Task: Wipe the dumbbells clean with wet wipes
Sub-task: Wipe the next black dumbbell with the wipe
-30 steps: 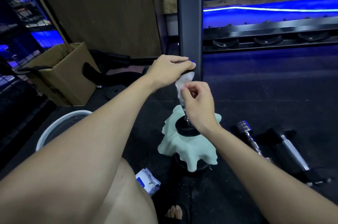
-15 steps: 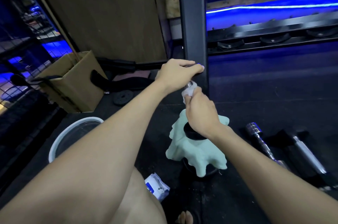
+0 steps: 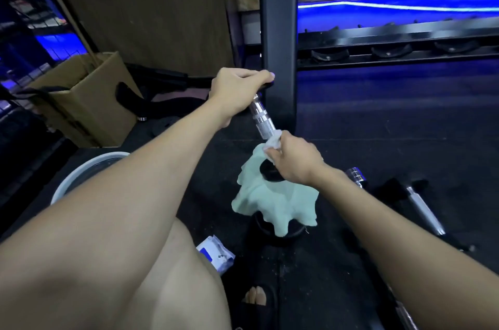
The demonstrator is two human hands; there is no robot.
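A dumbbell stands on end on the dark floor, its chrome handle (image 3: pixel 262 119) tilted up to the left. My left hand (image 3: pixel 239 88) grips its black top end. My right hand (image 3: pixel 293 158) holds a white wet wipe (image 3: pixel 272 143) wrapped around the lower part of the handle. A pale green cloth (image 3: pixel 272 203) drapes over the dumbbell's lower black weight (image 3: pixel 270 172), hiding most of it. A blue and white wet wipe pack (image 3: pixel 216 254) lies on the floor near my knee.
Two more chrome dumbbell handles (image 3: pixel 357 176) (image 3: pixel 424 208) lie on the floor to the right. A white basin (image 3: pixel 89 170) sits at the left, a cardboard box (image 3: pixel 81 103) behind it. A dark rack post (image 3: pixel 278 33) rises just behind the dumbbell, with rack rails (image 3: pixel 391 43) to its right.
My right hand slid the wipe down the handle from near the top to its lower part, baring the chrome. My left hand kept its hold on the top end.
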